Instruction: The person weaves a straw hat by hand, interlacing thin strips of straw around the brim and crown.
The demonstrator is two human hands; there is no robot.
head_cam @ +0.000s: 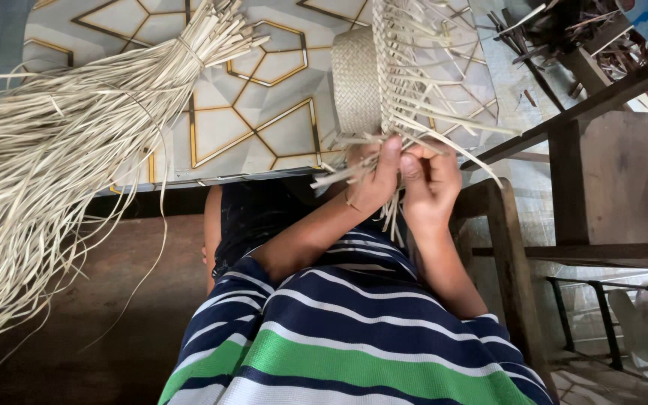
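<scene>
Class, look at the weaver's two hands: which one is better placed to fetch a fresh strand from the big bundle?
Probably the left hand: the tied bundle of strands lies on its side, nearer than to the right hand.

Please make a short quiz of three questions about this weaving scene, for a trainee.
1. True or false: both hands touch loose strips at the edge of the woven piece.
2. Where is the tied bundle of strips? A. on the person's left B. on the person's right C. in the hands
3. Fill in: the shirt has navy, white and ____ stripes.

Key: 1 true; 2 A; 3 green.
</scene>
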